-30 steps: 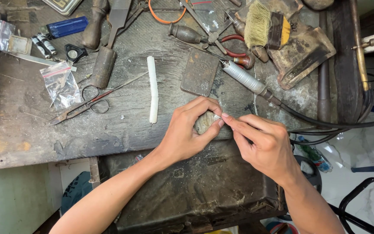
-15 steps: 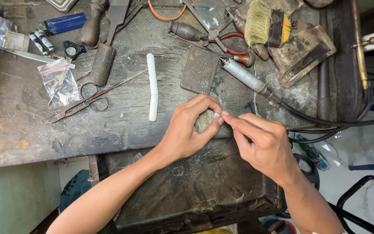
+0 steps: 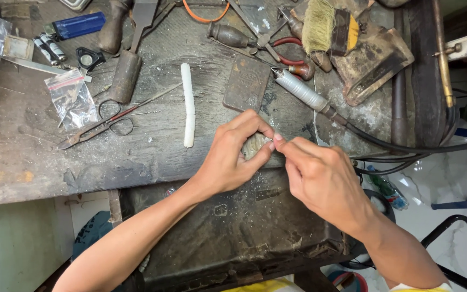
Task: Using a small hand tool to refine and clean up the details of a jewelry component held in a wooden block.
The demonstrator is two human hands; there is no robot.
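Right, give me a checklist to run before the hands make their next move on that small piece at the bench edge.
1. Left hand grips the small grey piece: ok, fingers wrap it.
2. Right hand pinches at the piece: ok, fingertips meet it; any thin tool cannot tell.
3. Piece braced on the bench edge: cannot tell, hands hide it.
4. Rotary handpiece lying apart from the hands: ok.
5. White stick out of the way: ok, left of the hands.
6. Scissors clear of the forearm: ok.
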